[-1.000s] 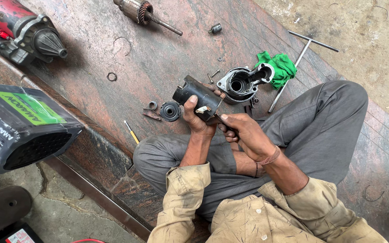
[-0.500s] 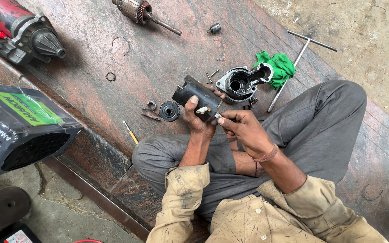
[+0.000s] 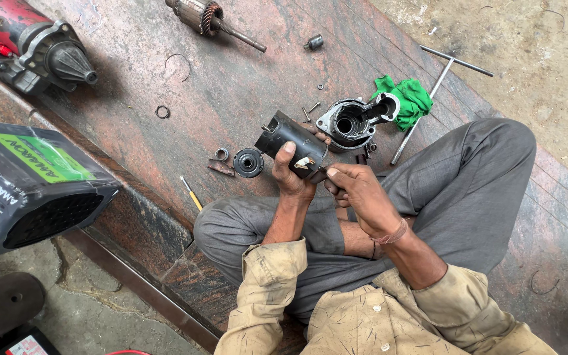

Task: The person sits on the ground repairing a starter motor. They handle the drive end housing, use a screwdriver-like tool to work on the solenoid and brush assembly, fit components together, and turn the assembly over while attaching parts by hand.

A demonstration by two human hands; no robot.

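Head view: left hand [image 3: 290,172] grips black cylindrical motor housing [image 3: 289,141]; right hand [image 3: 357,194] pinches its end.

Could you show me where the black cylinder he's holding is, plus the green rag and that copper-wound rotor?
black cylinder [image 3: 283,137]: head view, on its curved side.
green rag [image 3: 410,97]: head view, middle of the cloth.
copper-wound rotor [image 3: 197,13]: head view, on its winding.

Housing [image 3: 355,121] lies right of the cylinder [image 3: 290,141]; cap [image 3: 248,162] left; rag [image 3: 407,98] far right; armature [image 3: 208,18] far, on the bench [image 3: 231,79].
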